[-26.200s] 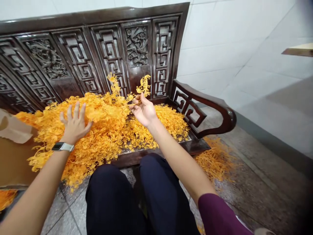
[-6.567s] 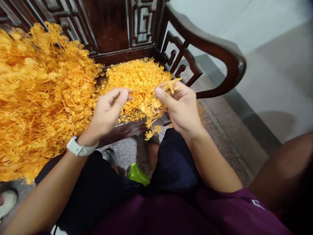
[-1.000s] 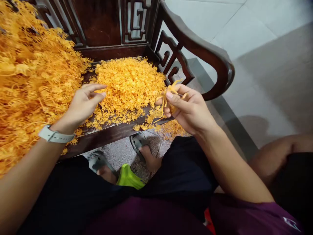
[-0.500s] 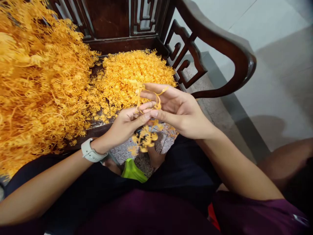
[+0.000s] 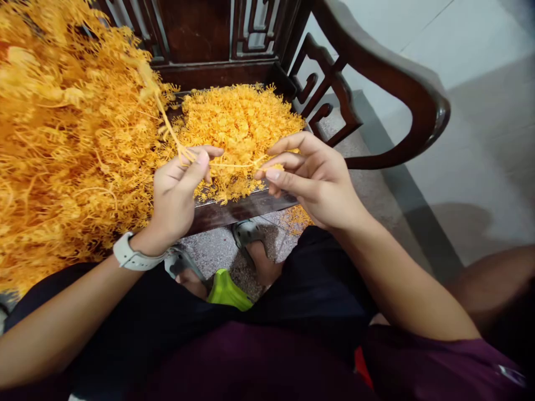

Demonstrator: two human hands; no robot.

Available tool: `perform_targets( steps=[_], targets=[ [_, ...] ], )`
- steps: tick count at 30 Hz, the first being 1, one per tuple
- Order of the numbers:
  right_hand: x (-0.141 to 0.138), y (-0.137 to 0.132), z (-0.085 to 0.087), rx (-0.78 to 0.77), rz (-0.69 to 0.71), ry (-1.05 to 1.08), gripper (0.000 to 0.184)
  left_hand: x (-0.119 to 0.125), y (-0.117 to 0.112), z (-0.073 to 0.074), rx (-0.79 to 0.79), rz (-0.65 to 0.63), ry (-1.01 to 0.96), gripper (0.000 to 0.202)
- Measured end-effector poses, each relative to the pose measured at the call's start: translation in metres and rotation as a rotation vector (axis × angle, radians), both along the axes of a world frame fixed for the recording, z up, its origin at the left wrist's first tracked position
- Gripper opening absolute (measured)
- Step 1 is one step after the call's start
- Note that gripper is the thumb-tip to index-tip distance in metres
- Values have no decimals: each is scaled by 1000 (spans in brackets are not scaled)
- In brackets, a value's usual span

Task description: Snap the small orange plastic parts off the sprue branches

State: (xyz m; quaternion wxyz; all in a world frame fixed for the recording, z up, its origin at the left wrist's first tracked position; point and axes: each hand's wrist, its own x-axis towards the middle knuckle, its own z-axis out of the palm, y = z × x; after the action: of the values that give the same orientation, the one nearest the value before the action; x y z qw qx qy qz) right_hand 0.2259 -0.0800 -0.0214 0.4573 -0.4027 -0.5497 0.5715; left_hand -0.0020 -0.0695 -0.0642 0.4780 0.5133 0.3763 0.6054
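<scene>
My left hand, with a pale watch strap on its wrist, pinches a yellow-orange artificial flower stem between thumb and index finger. The stem's upper part slants up and left, blurred. A thin strand runs level from my left fingers across to my right hand. There the thumb and index finger are closed on the strand's branched end, while the other fingers are curled loosely. Both hands are above the front edge of a bench, before a low pile of small yellow-orange flower pieces.
A taller heap of yellow-orange stems fills the left side of the dark wooden bench. Its curved armrest is at the right. Below are a bright green stool edge, sandalled feet and scattered pieces on the floor.
My hands have moved apart, the left one going left. The sprig that hung bunched between them is now drawn out, its stem pointing up and left with a strand stretched between my fingers.
</scene>
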Motion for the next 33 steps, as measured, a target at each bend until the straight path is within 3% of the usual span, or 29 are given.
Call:
perform_targets(
  steps=[2, 8, 10, 13, 16, 18, 20, 22, 24, 28, 30, 33],
  targets=[
    [-2, -1, 3, -39, 26, 37, 39, -2, -1, 12, -50, -44, -78, 39],
    [0, 1, 15, -138, 48, 174, 27, -4, -13, 39, -448, -243, -268, 49],
    [0, 1, 17, -161, 47, 214, 24, -2, -18, 40, -543, -355, -297, 51],
    [-1, 2, 18, -177, 52, 209, 26, 4, -25, 36, -563, -518, -290, 52],
    [10, 8, 19, -151, 42, 140, 25, 5, -28, 31, -558, -584, -209, 54],
    [35, 22, 16, -85, 5, 96, 30, -1, -24, 28, -570, -573, -183, 58],
    [72, 44, 8, 30, -81, 87, 38, -12, -14, 24, -563, -482, -197, 61],
    [106, 68, -8, 197, -310, 139, 34, -26, -3, 21, -562, -348, -209, 61],
    [122, 87, -29, 213, -494, 50, 20, -38, 8, 17, -579, -247, -200, 59],
    [96, 91, -64, 205, -281, -308, 17, -48, 16, 13, -605, -132, -198, 57],
    [74, 82, -66, 287, -188, -411, 22, -49, 17, 12, -601, -112, -201, 56],
    [52, 78, -54, 429, -124, -515, 37, -49, 17, 10, -563, -104, -167, 52]
  ],
)
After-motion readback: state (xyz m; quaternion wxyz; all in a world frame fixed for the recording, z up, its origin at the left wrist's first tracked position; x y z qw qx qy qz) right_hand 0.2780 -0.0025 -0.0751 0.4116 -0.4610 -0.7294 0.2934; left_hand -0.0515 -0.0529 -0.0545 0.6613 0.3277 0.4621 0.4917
